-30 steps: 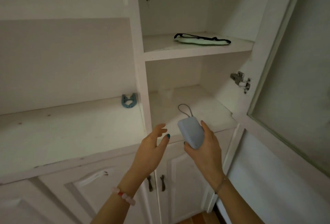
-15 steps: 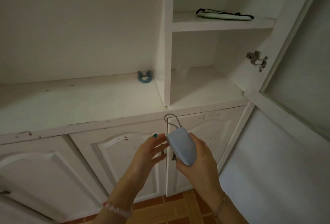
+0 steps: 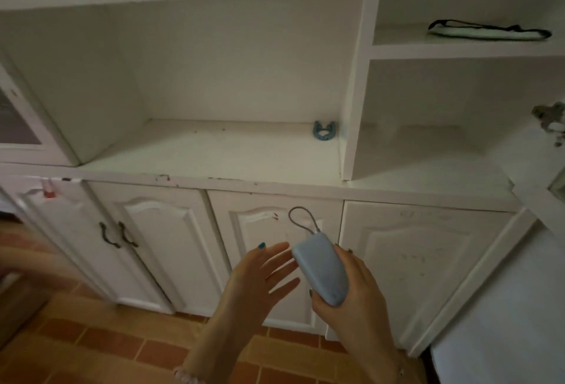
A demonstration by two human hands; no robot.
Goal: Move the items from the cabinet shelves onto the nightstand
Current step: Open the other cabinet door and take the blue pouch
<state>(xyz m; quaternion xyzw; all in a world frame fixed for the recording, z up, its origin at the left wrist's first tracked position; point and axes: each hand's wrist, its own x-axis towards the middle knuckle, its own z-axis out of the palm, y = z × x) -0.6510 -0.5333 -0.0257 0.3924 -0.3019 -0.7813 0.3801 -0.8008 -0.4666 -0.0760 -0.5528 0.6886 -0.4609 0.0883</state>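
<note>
My right hand grips a pale blue power bank with a grey cord loop at its top, held in front of the lower cabinet doors. Just left of it, my left hand is held flat with fingers spread, close to the power bank but holding nothing. A small blue horseshoe-shaped clip stands at the back right of the wide middle shelf. A flat white sleep mask with a black strap lies on the upper right shelf. The nightstand is out of view.
The white cabinet has closed lower doors with dark handles. An open door with a metal hinge juts out at the right edge. A glass door panel shows at the left. Orange floor tiles lie below.
The view has swung left and down and I have stepped back from the shelves. My right hand carried the power bank out of the right compartment, down before the lower doors. The left hand stayed beside it.
</note>
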